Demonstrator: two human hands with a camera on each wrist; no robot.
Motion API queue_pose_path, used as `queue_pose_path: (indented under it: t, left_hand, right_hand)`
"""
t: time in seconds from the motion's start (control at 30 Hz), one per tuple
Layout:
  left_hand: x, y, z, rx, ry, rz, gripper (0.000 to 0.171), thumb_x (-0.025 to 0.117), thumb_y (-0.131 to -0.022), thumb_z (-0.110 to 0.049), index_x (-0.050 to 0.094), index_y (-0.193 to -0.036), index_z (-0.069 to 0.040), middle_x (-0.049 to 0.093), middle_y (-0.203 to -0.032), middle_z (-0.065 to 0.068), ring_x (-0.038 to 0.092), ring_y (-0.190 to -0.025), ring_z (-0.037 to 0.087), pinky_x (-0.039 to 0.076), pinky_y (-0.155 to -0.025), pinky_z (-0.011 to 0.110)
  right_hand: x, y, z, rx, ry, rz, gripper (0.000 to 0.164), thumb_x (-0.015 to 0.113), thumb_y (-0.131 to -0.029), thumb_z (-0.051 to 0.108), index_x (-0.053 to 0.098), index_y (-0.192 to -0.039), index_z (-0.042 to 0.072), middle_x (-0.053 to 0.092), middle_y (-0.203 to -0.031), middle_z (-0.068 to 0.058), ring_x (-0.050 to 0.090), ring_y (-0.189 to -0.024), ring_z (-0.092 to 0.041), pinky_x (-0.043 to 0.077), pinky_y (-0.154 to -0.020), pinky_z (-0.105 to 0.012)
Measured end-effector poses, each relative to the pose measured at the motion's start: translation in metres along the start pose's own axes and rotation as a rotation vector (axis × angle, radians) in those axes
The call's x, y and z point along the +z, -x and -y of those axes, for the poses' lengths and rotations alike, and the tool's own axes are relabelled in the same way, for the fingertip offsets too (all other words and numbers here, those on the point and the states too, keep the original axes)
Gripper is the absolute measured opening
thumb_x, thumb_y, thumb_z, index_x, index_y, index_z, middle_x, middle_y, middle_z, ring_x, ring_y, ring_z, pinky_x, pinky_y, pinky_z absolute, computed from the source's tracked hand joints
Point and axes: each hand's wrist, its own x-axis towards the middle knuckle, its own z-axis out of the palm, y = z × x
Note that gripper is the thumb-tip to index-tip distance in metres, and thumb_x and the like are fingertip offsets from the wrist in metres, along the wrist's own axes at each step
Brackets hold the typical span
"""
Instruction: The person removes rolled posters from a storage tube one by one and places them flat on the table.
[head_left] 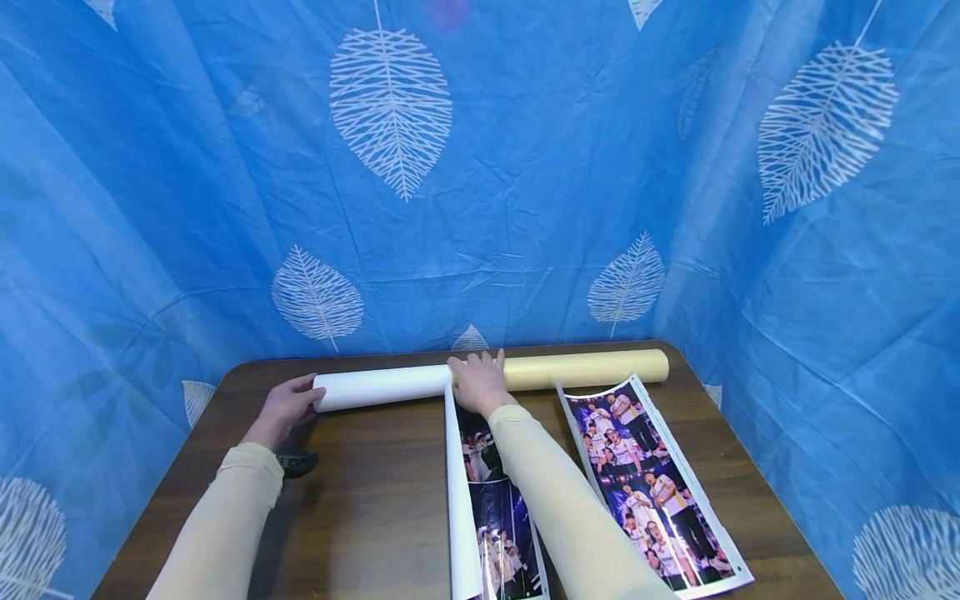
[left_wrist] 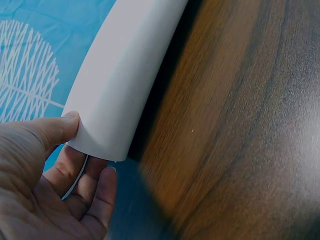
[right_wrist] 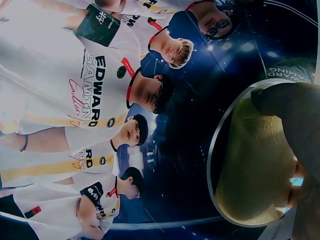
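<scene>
A white paper roll (head_left: 390,388) lies along the table's far edge, with a long cream tube (head_left: 592,370) extending from its right end. My left hand (head_left: 288,406) holds the roll's left end; in the left wrist view, the thumb lies outside the white roll (left_wrist: 117,95) and fingers reach inside its opening. Where roll and tube meet, my right hand (head_left: 480,383) grips the cream tube. The right wrist view shows the tube's yellowish surface (right_wrist: 250,165) within a pale rim, the thumb over it; the other fingers are mostly hidden.
A glossy group-photo poster (head_left: 498,529) with a curled left edge lies partly under my right forearm. Another photo poster (head_left: 652,492) lies to the right, its edges curling up. Blue leaf-print cloth (head_left: 510,208) hangs behind and beside the brown wooden table (head_left: 360,508).
</scene>
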Motion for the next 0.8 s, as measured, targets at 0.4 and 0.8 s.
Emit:
queue_pose_path:
  t: [0.4, 0.8]
  left_hand:
    - [-0.011, 0.003, 0.005, 0.005, 0.017, -0.014, 0.068, 0.057, -0.106, -0.024, 0.023, -0.162, -0.004, 0.015, -0.165, 0.03, 0.032, -0.143, 0.049, 0.039, -0.111, 0.056]
    - [-0.021, 0.006, 0.014, 0.01, 0.026, -0.057, 0.067, 0.057, -0.106, -0.022, 0.023, -0.161, -0.003, 0.016, -0.164, 0.031, 0.033, -0.142, 0.051, 0.039, -0.111, 0.057]
  right_hand:
    - [0.001, -0.001, -0.001, -0.006, 0.007, 0.005, 0.049, 0.061, -0.101, 0.034, 0.052, -0.149, 0.029, 0.057, -0.142, -0.011, 0.042, -0.14, -0.041, 0.014, -0.118, -0.068]
    - [0.003, 0.0, -0.002, -0.012, 0.007, 0.017, 0.05, 0.062, -0.101, 0.035, 0.051, -0.15, 0.029, 0.055, -0.144, -0.011, 0.04, -0.141, -0.041, 0.014, -0.118, -0.068]
